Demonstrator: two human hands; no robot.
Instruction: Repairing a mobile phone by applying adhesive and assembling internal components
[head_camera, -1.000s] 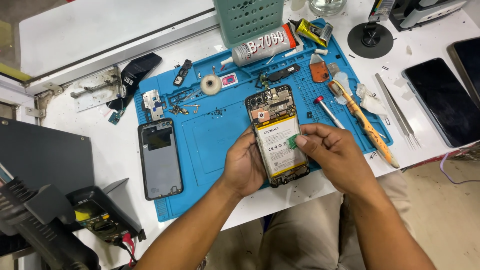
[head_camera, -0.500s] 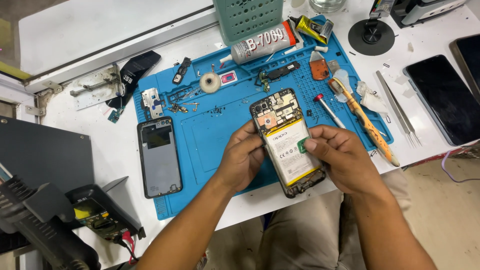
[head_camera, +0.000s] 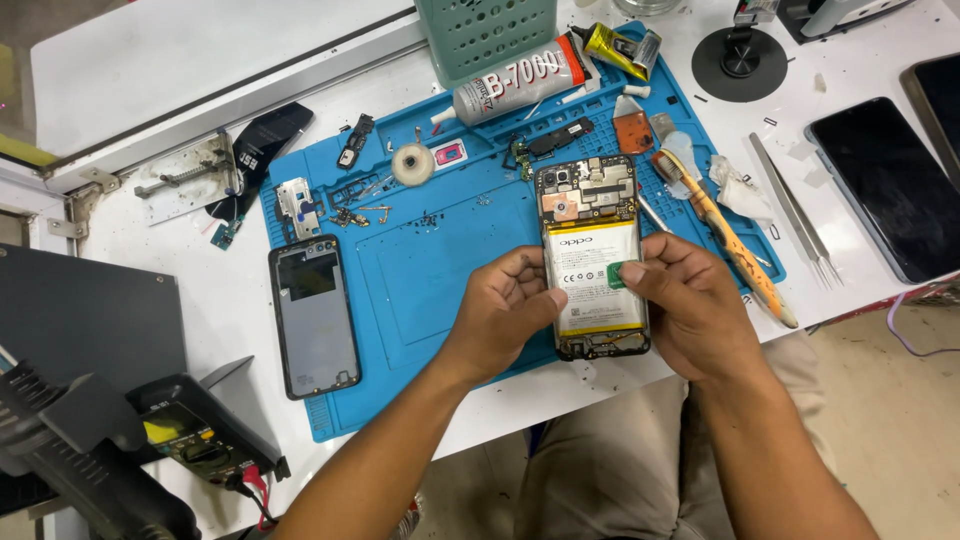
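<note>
Opened phone (head_camera: 592, 262) gripped at its edges by left hand (head_camera: 508, 310) and right hand (head_camera: 688, 305), above blue mat (head_camera: 430, 270).

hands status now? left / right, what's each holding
Left hand: closed on the left edge of the opened phone.
Right hand: closed on the phone's right edge, thumb on the battery.

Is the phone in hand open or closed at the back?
Open: the phone shows its bare battery and circuit board, and its back cover lies apart on the blue mat.
</note>
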